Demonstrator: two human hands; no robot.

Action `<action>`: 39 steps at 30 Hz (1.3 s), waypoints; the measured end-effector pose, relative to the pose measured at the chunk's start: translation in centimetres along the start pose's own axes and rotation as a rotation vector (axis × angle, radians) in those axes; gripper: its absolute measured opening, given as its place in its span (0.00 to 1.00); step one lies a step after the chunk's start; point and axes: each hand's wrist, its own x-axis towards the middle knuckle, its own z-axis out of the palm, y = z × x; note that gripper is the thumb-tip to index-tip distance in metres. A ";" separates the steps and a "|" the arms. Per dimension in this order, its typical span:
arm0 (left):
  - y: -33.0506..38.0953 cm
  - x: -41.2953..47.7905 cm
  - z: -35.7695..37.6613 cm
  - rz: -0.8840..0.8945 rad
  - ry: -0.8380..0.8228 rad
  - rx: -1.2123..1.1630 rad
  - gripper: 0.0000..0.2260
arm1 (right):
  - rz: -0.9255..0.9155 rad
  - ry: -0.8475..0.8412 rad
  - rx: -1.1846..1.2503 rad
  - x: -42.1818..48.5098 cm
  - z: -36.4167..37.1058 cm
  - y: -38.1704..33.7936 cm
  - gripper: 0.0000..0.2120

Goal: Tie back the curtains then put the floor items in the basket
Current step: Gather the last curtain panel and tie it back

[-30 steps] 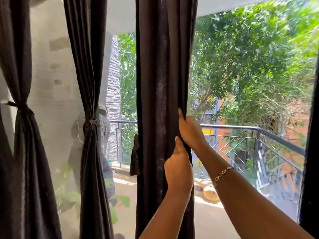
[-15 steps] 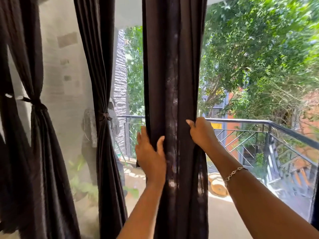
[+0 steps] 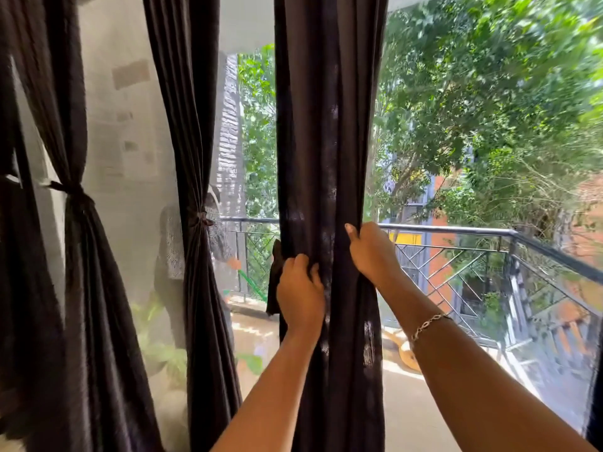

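Left hand (image 3: 301, 293) and right hand (image 3: 370, 251) clamped on gathered dark curtain (image 3: 326, 125), right slightly higher; two tied curtains (image 3: 195, 158) at left; balcony railing (image 3: 456, 230) beyond.

The middle curtain (image 3: 326, 158) is a dark, matt woven cloth with a slightly rough weave, and it shows pale worn streaks along its folds. The two tied curtains (image 3: 195, 288) on the left side are of the same dull dark cloth. The railing (image 3: 456, 230) outside is smooth dark metal with a soft shine on its top edge, and the bracelet (image 3: 427, 324) is a glossy silver-coloured metal chain.
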 end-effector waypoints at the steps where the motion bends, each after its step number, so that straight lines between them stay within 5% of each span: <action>1: 0.1 -0.7 0.3 0.036 -0.004 0.012 0.05 | 0.003 -0.006 0.010 0.1 0.2 -0.1 0.19; 7: 2.0 -2.7 1.8 0.175 -0.138 0.264 0.14 | 0.038 -0.156 0.189 0.2 1.4 -0.5 0.29; 11: 2.3 -2.6 1.2 0.225 -0.201 0.373 0.15 | 0.049 -0.114 0.135 -0.2 2.2 0.6 0.19; 14: 2.1 -3.0 0.2 0.346 0.006 0.480 0.10 | 0.078 -0.074 0.069 0.1 2.5 0.8 0.15; 16: 1.2 -2.8 -0.4 0.346 0.192 0.301 0.10 | 0.077 -0.076 0.038 0.3 2.7 1.0 0.15; 19: -0.2 0.1 -1.9 0.085 0.483 0.123 0.11 | 0.085 -0.078 0.036 0.3 3.0 1.1 0.15; 22: -1.4 4.0 -3.7 -0.375 0.329 0.121 0.23 | 0.074 -0.088 0.028 0.2 3.2 1.1 0.16; 24: -2.4 5.7 -4.4 -0.517 0.142 0.111 0.25 | 0.070 -0.094 0.027 0.2 3.2 1.2 0.16; 29: -3.2 6.7 -4.2 -0.452 0.056 -0.073 0.11 | 0.065 -0.094 -0.026 0.5 3.6 1.2 0.15; 34: -2.5 5.6 -3.8 -0.396 0.122 -0.173 0.14 | 0.037 -0.072 -0.067 0.1 4.2 0.9 0.15; 39: -2.0 5.4 -4.0 -0.322 0.105 -0.191 0.07 | 0.009 -0.060 -0.073 0.1 4.5 0.7 0.14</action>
